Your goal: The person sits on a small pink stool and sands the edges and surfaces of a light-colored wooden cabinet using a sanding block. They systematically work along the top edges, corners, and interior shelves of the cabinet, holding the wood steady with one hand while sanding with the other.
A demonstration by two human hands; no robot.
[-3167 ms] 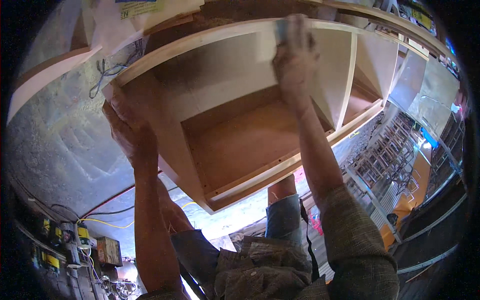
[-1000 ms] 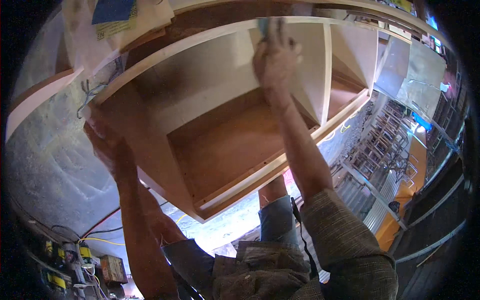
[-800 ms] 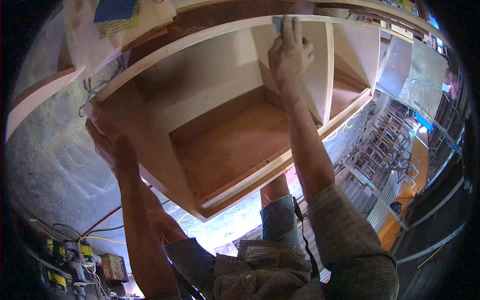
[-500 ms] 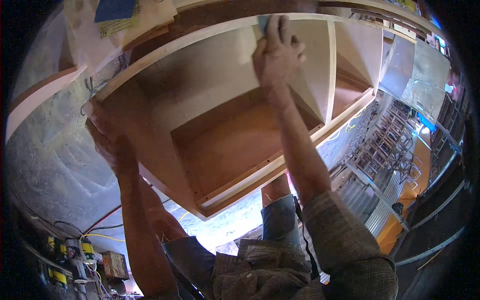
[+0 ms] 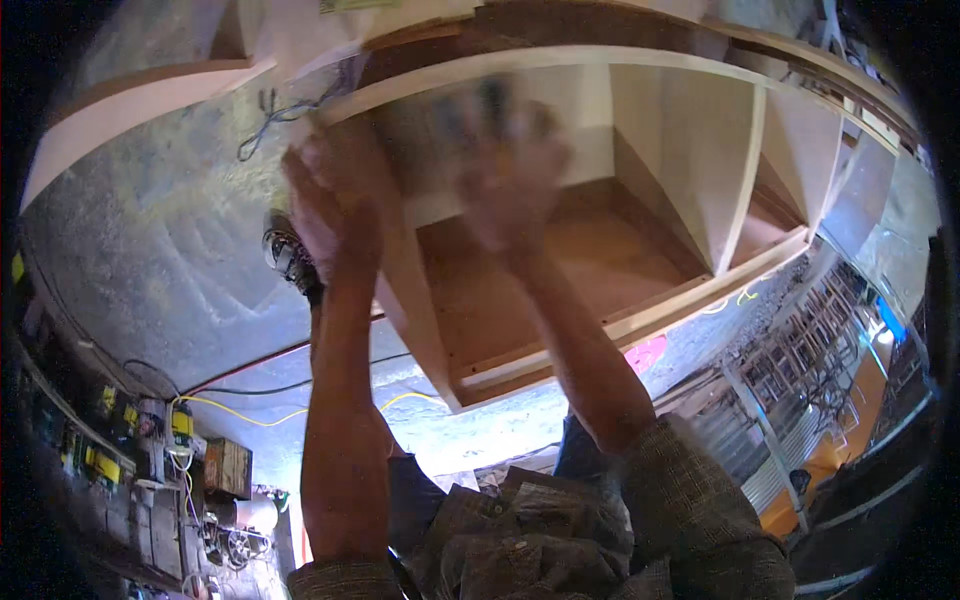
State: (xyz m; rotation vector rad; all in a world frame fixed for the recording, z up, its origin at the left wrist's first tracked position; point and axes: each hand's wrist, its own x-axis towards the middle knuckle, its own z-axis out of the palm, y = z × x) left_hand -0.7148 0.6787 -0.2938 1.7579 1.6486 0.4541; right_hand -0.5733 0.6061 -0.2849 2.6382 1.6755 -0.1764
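Note:
A wooden cabinet frame (image 5: 650, 58) lies across the view in front of me, its open side facing up. An upright divider (image 5: 742, 185) splits it into a large compartment and a smaller one on the right. My left hand (image 5: 335, 205) is closed around its upper left corner, fingers partly hidden. Over the large compartment, close to the far rim, my right hand (image 5: 515, 185) is smeared by motion. It holds a small blue-grey piece that looks like folded sandpaper (image 5: 455, 118), also blurred.
On the concrete floor (image 5: 190, 250) at left run a yellow cord (image 5: 240, 420) and dark cables. Yellow-and-black power tools (image 5: 103, 463) and a wooden box (image 5: 228, 467) stand at lower left. Metal racks (image 5: 800, 370) fill the right. A curved board (image 5: 130, 125) is at upper left.
My right hand has moved left and nearer along the far rim with the sandpaper. The view has shifted, so the cabinet appears farther right. My left hand stays on the corner.

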